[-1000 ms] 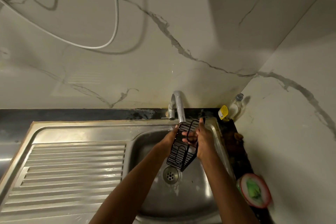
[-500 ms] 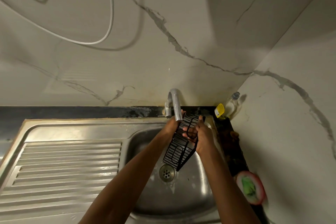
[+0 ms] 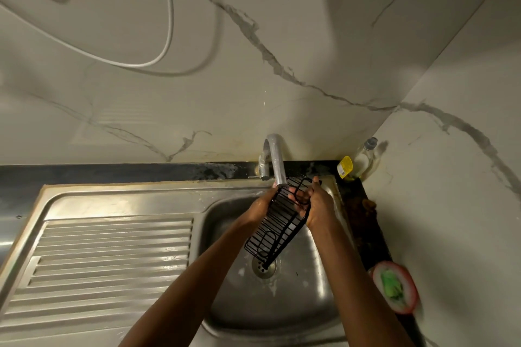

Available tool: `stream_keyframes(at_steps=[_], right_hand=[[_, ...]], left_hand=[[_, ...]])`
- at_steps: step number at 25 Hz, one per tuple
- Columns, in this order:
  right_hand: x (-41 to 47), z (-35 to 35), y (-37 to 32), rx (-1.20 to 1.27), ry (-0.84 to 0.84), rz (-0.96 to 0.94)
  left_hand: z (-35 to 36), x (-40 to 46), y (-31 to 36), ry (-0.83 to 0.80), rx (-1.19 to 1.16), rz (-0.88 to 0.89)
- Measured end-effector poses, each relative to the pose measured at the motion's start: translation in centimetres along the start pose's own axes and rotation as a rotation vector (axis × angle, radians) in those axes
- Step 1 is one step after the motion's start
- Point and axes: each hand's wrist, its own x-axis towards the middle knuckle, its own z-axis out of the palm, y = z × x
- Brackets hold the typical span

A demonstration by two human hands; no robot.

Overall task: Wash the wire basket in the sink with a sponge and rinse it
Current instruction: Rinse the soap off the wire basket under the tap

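The wire basket point(image 3: 277, 222) was held on a slant over the sink point(image 3: 315, 304), its far end tucked right under the tap point(image 3: 275, 160) and its near end hanging just above the drain point(image 3: 265, 265). The left hand point(image 3: 263, 204) gripped the basket's left edge near the top, its fingers mostly hidden behind the wires. The right hand point(image 3: 317, 201) was clamped on the right edge, fingers curled through the wire frame and thumb up along its far corner.

No sponge was in either hand. A green pad that may be the sponge sat in a small pink dish point(image 3: 394, 287) on the dark ledge to the right of the sink, well apart from the basket. A dish soap bottle point(image 3: 363, 158) stood in the far right corner by the wall.

Judging from this, the scrubbing looked finished and the job was at the rinse: the basket was up under the spout with both hands free to turn it. Whether water was actually running could not be told, since no stream showed clearly, though wet spots lay around the drain. No suds were visible on the wires. What seemed left was rinsing every side, shaking it off and setting it down, perhaps on the ribbed draining board point(image 3: 107, 256) to the left.
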Motion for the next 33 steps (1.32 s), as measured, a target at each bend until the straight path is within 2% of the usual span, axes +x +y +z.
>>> stream_keyframes(at_steps=[7,11,17,20,24,26,28,30,33], right_hand=[[-0.4,0.5,0.7,0.054,0.003,-0.048],[-0.8,0.9,0.8,-0.056,-0.021,-0.167],[-1.3,-0.3,1.0,-0.093,-0.051,-0.176],[-1.5,-0.8,1.2,-0.096,-0.036,-0.178],[-1.1,-0.5,0.8,-0.105,0.004,-0.183],[-0.6,-0.2,1.4,-0.12,0.01,-0.184],[-0.1,-0.2,1.9,-0.122,0.026,-0.192],[0.3,-0.4,1.9,-0.092,0.04,-0.185],[1.2,-0.5,1.8,-0.021,0.057,-0.153]], left_hand=[[0.1,0.0,2.2,-0.034,-0.031,0.071],[-0.6,1.1,0.8,-0.014,-0.149,-0.08],[-1.1,0.9,-3.4,0.032,-0.168,-0.272],[-0.7,1.7,-2.8,0.104,-0.203,-0.382],[0.0,3.2,-0.1,0.12,-0.209,-0.38],[0.9,2.1,2.5,-0.009,-0.315,-0.355],[1.6,0.9,4.5,-0.028,-0.354,-0.348],[1.6,-0.1,5.4,-0.024,-0.317,-0.363],[1.1,-1.9,5.2,-0.007,-0.209,-0.24]])
